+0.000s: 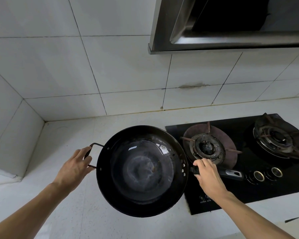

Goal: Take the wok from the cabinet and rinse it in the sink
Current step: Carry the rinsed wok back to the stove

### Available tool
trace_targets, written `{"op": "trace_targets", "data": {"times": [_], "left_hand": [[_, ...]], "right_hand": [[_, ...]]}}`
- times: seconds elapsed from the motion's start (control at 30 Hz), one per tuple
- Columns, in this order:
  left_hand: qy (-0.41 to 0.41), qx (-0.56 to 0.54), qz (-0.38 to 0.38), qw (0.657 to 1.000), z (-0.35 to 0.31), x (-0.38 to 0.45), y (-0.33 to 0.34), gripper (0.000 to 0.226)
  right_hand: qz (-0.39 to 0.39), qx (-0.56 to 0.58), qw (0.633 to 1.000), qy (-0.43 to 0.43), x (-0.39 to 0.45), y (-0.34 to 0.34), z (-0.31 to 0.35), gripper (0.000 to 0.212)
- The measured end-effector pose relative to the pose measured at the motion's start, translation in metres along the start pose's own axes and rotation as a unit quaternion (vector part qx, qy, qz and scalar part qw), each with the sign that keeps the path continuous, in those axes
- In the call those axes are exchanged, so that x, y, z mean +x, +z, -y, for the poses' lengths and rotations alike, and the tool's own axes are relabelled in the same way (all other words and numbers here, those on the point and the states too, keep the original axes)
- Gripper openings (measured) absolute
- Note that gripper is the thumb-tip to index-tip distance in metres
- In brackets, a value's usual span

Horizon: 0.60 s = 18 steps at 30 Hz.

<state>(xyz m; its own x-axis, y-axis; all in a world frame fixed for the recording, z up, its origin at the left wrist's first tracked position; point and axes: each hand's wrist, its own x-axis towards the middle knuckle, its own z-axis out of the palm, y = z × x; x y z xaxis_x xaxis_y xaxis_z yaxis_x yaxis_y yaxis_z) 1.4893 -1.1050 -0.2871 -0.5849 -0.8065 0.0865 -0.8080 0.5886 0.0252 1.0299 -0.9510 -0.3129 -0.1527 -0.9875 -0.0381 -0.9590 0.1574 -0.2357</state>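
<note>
white counter [72, 213] | tiled corner | wok [141, 171] beside stove [248, 169] | both grips clenched on wok: left hand [74, 168], right hand [209, 176]

Small white icons with tiny captions mark the black hob's [248, 190] front edge — too blurred to read.

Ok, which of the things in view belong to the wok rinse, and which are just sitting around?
Part of the job:
wok
left hand on its loop handle
right hand on its long handle

Just there:
gas stove
near burner
far burner
two knobs
range hood
counter

No sink in view.
</note>
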Motion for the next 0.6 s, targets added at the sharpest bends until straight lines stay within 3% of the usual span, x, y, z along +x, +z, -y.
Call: {"op": "trace_targets", "data": {"times": [0.3, 0.5, 0.6], "left_hand": [[-0.046, 0.052, 0.044, 0.997, -0.014, -0.008, -0.006, 0.048], [-0.082, 0.048, -0.02, 0.995, -0.052, -0.013, -0.016, 0.033], [-0.059, 0.009, -0.043, 0.997, -0.085, -0.018, -0.019, 0.029]], "right_hand": [[0.036, 0.028, 0.999, -0.014, -0.009, -0.009, -0.008, 0.042], [0.042, 0.024, 0.999, 0.003, -0.014, -0.019, -0.001, 0.038], [0.044, 0.022, 0.999, 0.02, -0.021, -0.019, 0.004, 0.037]]}}
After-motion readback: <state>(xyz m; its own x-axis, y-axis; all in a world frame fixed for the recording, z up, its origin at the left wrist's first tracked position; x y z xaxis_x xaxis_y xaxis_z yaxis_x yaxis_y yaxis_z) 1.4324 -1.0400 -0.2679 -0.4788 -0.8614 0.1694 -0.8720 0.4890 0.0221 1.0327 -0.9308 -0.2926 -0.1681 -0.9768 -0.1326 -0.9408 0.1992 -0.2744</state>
